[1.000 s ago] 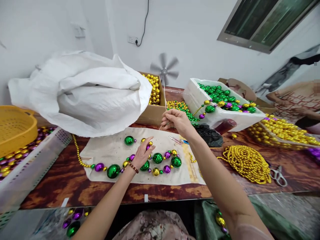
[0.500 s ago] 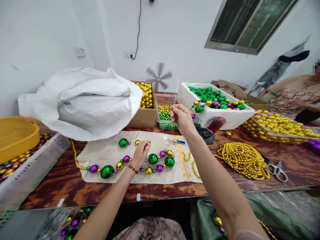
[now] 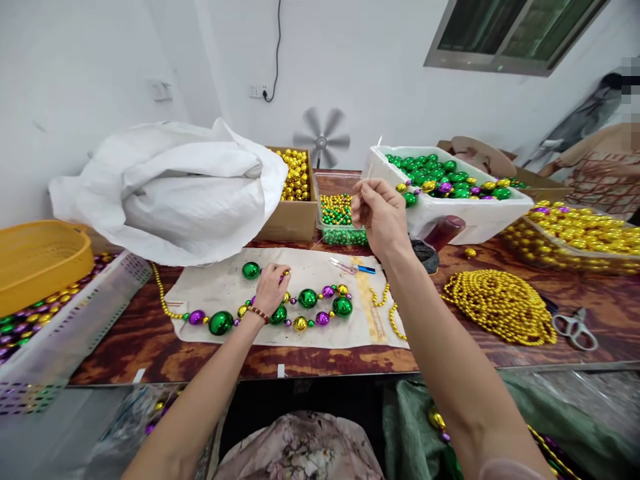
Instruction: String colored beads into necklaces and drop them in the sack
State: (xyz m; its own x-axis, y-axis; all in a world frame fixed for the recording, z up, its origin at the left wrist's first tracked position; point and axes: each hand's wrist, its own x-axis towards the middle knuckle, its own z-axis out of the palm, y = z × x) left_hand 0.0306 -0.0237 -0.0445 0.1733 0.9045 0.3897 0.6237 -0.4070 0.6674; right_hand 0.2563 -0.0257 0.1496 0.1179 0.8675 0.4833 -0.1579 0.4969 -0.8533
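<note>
My left hand (image 3: 271,291) is closed in a pinch over the cloth, with a small gold bead (image 3: 286,273) at its fingertips. Raised to the right, my right hand (image 3: 381,215) pinches a thin pale thread (image 3: 379,141) whose end sticks up above the fingers. A faint line of thread slants down from it towards the cloth. Below my left hand lies a bead string (image 3: 307,298) of green, purple and gold balls, partly hidden by that hand. A large green bead (image 3: 251,270) sits left of my fingers. Thread snips (image 3: 343,267) with a blue part rest on the cloth (image 3: 200,283).
Behind are a white sack (image 3: 200,213), a cardboard box (image 3: 290,222) of gold beads, a clear tub (image 3: 345,237) of small beads and a foam box (image 3: 470,225) of green beads. Rightward lie coiled gold beads (image 3: 500,307) and scissors (image 3: 575,328). Another person (image 3: 600,167) sits at right.
My left hand has shifted left along the cloth with the pinched bead. My right hand still grips the thread, slightly higher and further right. The whole view has shifted a little.
</note>
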